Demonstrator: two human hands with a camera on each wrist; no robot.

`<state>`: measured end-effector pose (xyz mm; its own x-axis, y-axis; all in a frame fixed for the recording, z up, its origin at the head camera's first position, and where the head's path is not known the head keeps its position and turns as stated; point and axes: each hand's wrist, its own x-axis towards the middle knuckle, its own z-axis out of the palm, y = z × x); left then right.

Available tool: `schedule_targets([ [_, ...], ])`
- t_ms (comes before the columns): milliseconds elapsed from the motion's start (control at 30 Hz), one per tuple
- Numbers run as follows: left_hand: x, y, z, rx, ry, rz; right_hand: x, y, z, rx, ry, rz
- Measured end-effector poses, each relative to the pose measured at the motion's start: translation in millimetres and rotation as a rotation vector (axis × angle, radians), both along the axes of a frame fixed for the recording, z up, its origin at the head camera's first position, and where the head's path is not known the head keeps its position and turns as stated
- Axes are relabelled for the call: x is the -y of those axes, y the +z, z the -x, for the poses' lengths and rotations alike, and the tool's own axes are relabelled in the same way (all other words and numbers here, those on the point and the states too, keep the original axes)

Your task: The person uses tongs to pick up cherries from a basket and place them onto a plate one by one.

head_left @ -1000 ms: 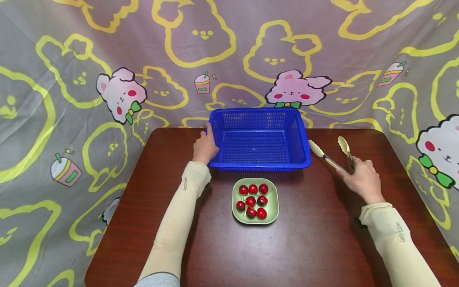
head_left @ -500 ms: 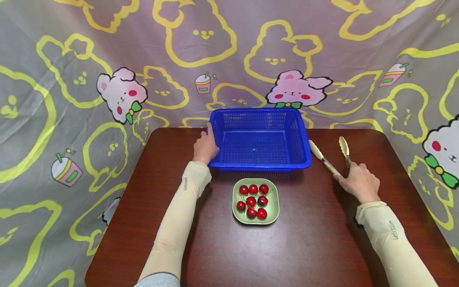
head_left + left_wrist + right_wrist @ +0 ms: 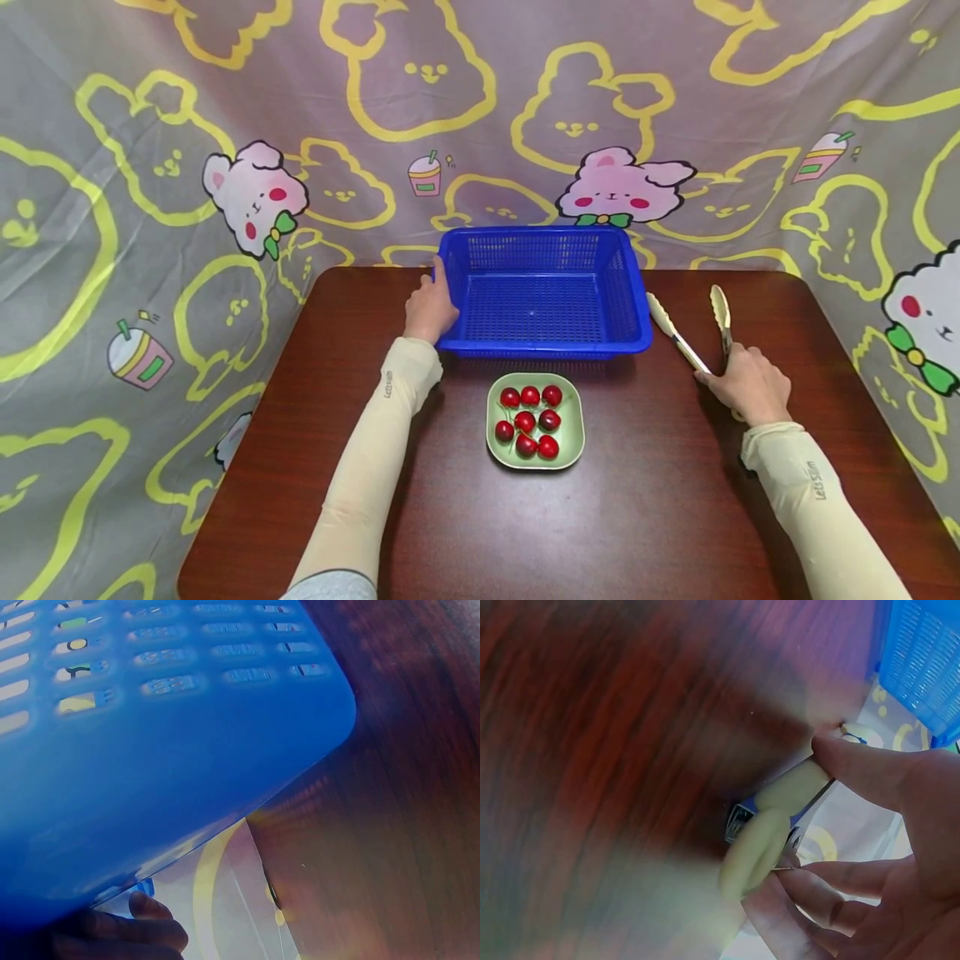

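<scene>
My left hand grips the left side of a blue plastic basket, thumb up at the rim. In the left wrist view, fingers show beneath the basket wall. Off the basket's right side, my right hand holds metal tongs with cream scalloped tips, spread wide apart. The right wrist view shows thumb and fingers around the tongs' cream handle end. Before the basket sits a light green square dish holding several red cherries with stems.
Everything stands on a dark red-brown wooden table. A patterned cloth hangs behind and at both sides, close to the table's back edge. The basket's back lies near that cloth.
My right hand has shifted slightly left and turned a little with the tongs, whose tips still stand apart. Left hand, basket and dish of cherries look unmoved.
</scene>
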<state>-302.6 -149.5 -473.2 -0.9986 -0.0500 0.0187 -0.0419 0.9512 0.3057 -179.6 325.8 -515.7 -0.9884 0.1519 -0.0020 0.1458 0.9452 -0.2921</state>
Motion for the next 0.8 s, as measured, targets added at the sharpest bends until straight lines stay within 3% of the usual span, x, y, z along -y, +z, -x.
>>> schedule_targets([
  [300, -2.2, -0.9, 2.4, 0.002, -0.001, -0.001, -1, -2.1, -1.9, 0.011, -0.003, -0.010],
  [500, 6.2, -0.4, 3.4, -0.019, 0.003, 0.017, 0, 2.5, 0.5, 0.012, 0.015, -0.015],
  [667, 17.3, -1.9, 0.5, -0.036, -0.007, -0.016, 0, 9.8, 3.7, -0.061, 0.059, 0.016],
  [800, 28.7, 2.6, -4.9, -0.086, -0.055, -0.018, 1, 17.1, 6.4, -0.147, 0.135, 0.033],
])
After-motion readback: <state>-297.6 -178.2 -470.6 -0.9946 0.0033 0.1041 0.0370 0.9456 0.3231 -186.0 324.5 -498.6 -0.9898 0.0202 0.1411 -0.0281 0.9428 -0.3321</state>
